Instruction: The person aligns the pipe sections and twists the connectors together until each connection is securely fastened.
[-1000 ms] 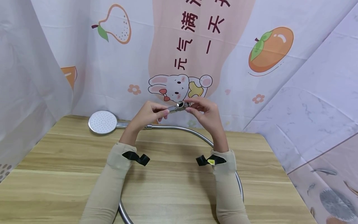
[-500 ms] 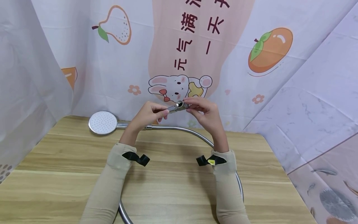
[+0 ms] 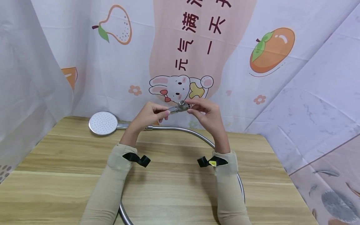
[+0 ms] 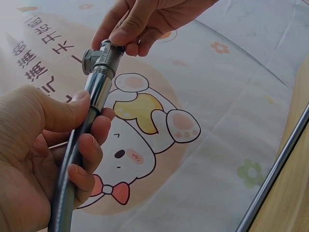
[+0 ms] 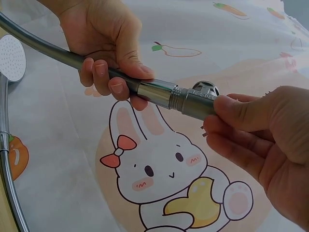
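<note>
My left hand (image 3: 152,114) grips the metal shower hose (image 4: 72,159) close to its end, thumb on the chrome hose nut (image 5: 157,92). My right hand (image 3: 206,112) pinches a metal pipe fitting (image 5: 197,104) between thumb and fingers, at the end away from the hose. The fitting has a round side outlet (image 3: 181,104), which faces upward in the head view. It lines up with the nut, and a few threads show between the two in the right wrist view. The fingers hide the fitting's far end.
A shower head (image 3: 103,123) lies at the table's back left, its handle joined to the hose's other end. The hose loops over the wooden table (image 3: 174,187) beneath both forearms. A printed curtain (image 3: 121,68) hangs right behind the hands.
The fitting has turned on its long axis: its side outlet faced more toward the head camera earlier and now points further up. Both hands have stayed almost in place.
</note>
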### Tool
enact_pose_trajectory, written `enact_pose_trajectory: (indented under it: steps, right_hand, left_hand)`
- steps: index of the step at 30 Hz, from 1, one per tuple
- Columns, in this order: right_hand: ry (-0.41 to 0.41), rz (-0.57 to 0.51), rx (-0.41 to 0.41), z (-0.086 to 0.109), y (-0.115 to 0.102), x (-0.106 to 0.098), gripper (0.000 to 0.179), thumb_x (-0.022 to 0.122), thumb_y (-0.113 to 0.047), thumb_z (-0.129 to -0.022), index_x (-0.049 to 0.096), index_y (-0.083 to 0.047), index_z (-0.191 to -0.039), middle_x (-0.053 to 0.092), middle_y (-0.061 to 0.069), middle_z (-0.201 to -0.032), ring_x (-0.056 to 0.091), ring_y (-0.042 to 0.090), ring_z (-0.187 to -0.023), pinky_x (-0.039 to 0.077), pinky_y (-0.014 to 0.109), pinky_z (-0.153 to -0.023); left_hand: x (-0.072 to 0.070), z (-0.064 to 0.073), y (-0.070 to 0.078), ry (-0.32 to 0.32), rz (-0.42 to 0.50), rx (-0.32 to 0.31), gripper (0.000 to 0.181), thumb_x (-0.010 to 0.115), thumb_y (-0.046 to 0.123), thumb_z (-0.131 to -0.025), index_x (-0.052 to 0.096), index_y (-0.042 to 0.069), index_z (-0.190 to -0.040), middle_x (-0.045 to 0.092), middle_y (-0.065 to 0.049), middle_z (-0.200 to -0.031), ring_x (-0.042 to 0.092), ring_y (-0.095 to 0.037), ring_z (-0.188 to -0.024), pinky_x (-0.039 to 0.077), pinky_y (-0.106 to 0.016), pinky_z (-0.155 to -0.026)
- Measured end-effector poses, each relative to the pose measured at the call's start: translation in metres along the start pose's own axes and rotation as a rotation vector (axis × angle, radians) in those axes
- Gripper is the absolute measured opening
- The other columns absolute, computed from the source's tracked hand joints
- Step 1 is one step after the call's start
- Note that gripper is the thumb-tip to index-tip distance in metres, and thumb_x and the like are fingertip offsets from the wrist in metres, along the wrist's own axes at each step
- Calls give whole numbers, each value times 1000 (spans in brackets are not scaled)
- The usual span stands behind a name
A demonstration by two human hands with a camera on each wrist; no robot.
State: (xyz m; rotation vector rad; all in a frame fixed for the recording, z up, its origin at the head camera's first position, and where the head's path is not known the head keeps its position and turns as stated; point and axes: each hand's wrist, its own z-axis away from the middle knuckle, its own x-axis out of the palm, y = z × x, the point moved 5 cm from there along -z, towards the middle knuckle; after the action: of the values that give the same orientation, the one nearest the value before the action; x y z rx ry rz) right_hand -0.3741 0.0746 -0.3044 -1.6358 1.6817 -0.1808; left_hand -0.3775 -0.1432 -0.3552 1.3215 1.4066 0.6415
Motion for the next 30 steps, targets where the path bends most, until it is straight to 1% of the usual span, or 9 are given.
enact_pose_trajectory:
  steps: [4,6,12,15,19,24,30]
  right_hand:
    - [17,44,3,0,0,-1,27,78,3,-85,77,-2,-111,76,14,-102,69,14,-84,58,23,-80]
    - [20,49,4,0,1,-2,27,79,2,-85,77,-2,-111,76,14,-102,70,16,-86,58,24,-80]
    - [10,13,-8,0,-1,-1,28,77,4,-85,75,1,-113,75,17,-105,71,20,-88,59,25,-80]
    - [5,-11,-22,-1,-3,0,30,76,8,-85,75,2,-114,74,19,-107,71,22,-88,60,24,-80]
    - [-1,-29,-31,-1,-3,0,32,76,12,-83,74,3,-114,74,20,-109,71,24,-89,60,23,-80]
    - [-2,-32,-29,-1,-2,0,31,76,12,-83,75,3,-113,74,20,-107,71,22,-88,60,23,-79]
    - [11,-16,-22,0,-1,-1,29,78,8,-83,75,2,-111,74,19,-104,70,13,-85,59,21,-77]
  left_hand:
    - [0,0,0,1,-4,0,17,66,13,-100,75,-2,-101,63,-1,-72,56,-25,-63,48,-23,-54]
    - [0,0,1,-1,-6,3,17,66,13,-100,75,-2,-101,64,-1,-72,56,-24,-63,48,-23,-54]
    - [-1,1,1,0,-4,0,18,65,13,-100,75,-2,-100,64,0,-72,54,-16,-61,48,-23,-54]
    - [-1,0,1,1,2,-1,18,66,13,-100,75,-2,-101,64,0,-72,54,-15,-61,48,-23,-54]
    - [-1,0,-1,1,8,5,18,66,13,-100,74,-3,-99,64,0,-71,55,-17,-61,48,-23,-54]
    - [-1,0,0,-2,9,11,18,66,13,-100,74,-3,-98,63,0,-71,54,-14,-61,46,-23,-53]
    - [0,1,2,-1,8,16,18,65,13,-100,74,-3,-97,62,-1,-71,53,-14,-61,45,-23,-52]
